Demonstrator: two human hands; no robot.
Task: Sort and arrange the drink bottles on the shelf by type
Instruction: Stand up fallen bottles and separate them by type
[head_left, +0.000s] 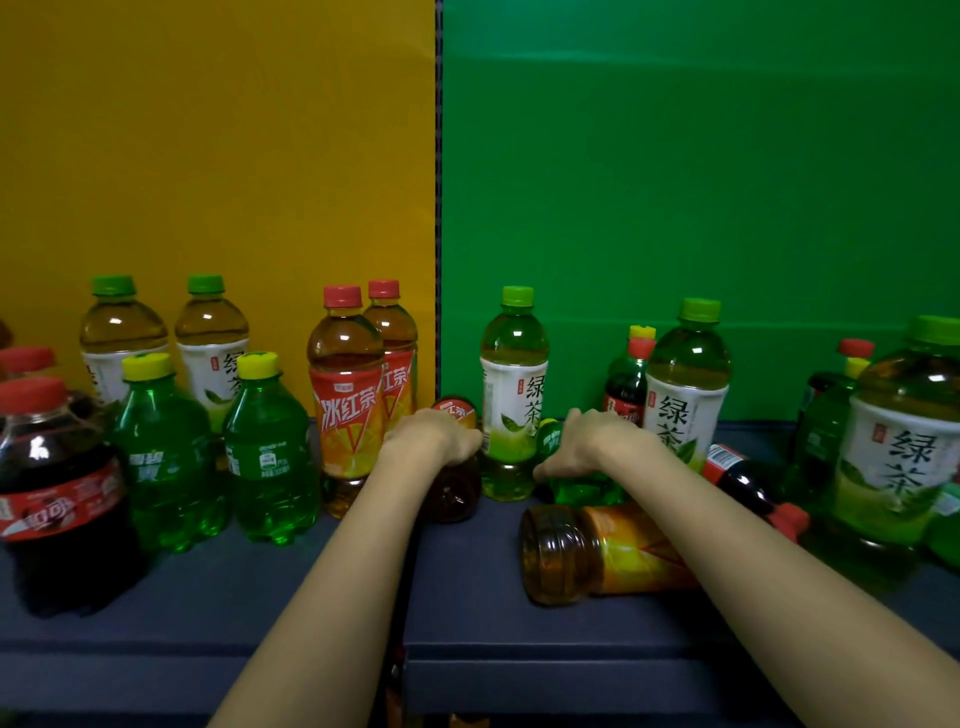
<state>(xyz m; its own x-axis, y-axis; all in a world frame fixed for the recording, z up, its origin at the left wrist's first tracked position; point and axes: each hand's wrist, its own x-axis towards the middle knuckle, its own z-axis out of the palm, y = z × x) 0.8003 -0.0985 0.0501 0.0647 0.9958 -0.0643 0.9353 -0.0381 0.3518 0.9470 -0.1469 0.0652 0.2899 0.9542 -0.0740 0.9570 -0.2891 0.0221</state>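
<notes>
The left hand (434, 436) curls over a red-labelled iced black tea bottle (453, 493) reading 红茶, lying at the shelf's (208, 597) middle with its base toward the camera and its long axis running front to back. The right hand (587, 447) grips a lying green soda bottle (576, 491) just beside an upright 绿茶 green tea bottle (511, 389). In front, another iced tea bottle (597, 551) lies crosswise, base to the left, under the right forearm. A toppled cola bottle (748, 483) points its red cap forward. Two 冰红茶 bottles (348, 395) stand to the left.
</notes>
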